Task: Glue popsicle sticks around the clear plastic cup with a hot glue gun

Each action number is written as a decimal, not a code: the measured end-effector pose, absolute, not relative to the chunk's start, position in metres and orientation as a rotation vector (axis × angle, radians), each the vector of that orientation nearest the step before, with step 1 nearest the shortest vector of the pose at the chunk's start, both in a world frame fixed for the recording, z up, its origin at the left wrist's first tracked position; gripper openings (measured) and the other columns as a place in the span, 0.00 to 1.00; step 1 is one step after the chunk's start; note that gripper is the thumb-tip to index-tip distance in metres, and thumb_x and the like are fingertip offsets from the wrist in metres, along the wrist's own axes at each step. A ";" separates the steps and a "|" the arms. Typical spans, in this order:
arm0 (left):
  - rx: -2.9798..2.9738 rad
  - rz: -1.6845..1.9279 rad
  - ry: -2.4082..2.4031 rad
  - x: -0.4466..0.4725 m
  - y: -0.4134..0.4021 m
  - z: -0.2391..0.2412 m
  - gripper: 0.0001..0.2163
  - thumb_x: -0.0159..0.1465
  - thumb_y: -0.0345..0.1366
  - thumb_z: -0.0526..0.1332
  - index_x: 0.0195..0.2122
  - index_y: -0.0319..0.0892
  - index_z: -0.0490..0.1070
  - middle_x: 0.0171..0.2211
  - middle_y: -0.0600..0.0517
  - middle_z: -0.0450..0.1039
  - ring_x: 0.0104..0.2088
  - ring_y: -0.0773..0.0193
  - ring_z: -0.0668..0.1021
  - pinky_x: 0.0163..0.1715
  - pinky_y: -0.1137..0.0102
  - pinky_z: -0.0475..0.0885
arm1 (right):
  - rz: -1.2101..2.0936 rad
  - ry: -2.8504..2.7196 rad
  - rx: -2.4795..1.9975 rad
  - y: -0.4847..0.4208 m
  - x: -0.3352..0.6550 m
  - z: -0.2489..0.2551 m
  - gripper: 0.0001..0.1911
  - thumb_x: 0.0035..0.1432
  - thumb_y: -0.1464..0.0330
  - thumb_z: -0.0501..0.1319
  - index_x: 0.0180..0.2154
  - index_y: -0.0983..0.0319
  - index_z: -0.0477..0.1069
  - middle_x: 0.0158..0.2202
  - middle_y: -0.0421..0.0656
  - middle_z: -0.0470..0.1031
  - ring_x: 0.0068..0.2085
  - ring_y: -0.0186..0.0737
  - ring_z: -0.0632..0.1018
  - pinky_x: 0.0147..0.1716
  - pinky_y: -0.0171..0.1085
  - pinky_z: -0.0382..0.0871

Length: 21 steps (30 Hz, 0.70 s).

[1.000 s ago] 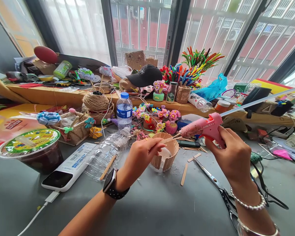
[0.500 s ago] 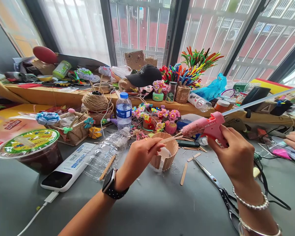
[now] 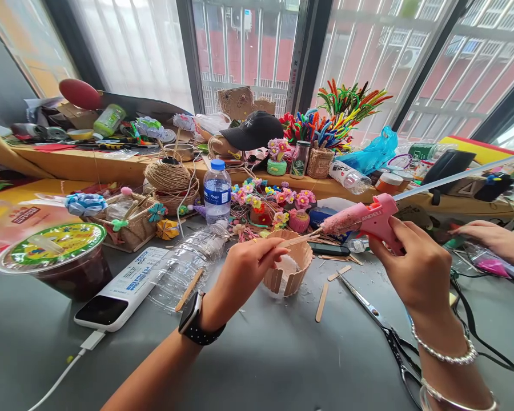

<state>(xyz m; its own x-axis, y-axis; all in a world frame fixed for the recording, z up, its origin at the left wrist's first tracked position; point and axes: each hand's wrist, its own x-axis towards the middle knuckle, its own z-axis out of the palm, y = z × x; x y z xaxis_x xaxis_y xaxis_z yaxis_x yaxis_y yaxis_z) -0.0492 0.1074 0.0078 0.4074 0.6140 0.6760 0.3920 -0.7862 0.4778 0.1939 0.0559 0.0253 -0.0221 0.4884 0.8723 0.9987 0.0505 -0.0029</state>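
Between the fingertips of my left hand [image 3: 252, 265] is a wooden craft stick [image 3: 297, 240], pointing right. My right hand [image 3: 417, 265] is wrapped round the handle of a pink glue gun [image 3: 364, 220], and a long translucent glue stick [image 3: 462, 177] sticks out of its back end. The gun's nozzle meets or nearly meets the far end of the craft stick. Just behind and below them stands a round cup [image 3: 289, 268] walled with upright craft sticks, with a gap in its near side partly showing a pale inside.
Black-handled scissors [image 3: 381, 322] and a loose craft stick [image 3: 321, 302] lie on the grey table. At left are a clear plastic bottle [image 3: 188, 265], a white power bank [image 3: 124, 291] and a lidded drink cup [image 3: 75, 274]. Another person's hand [image 3: 492, 240] reaches in at right.
The glue gun and my right hand have shifted slightly right, its nozzle now nearer the craft stick's end. My left hand stays nearly still. The other person's hand has come further in.
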 end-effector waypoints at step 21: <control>2.429 1.311 0.882 -0.051 0.110 0.002 0.06 0.60 0.33 0.56 0.34 0.40 0.71 0.24 0.55 0.75 0.23 0.71 0.76 0.25 0.79 0.68 | -0.947 -1.587 -1.544 0.054 0.201 0.027 0.07 0.50 0.69 0.58 0.34 0.62 0.68 0.23 0.43 0.68 0.25 0.40 0.70 0.22 0.35 0.59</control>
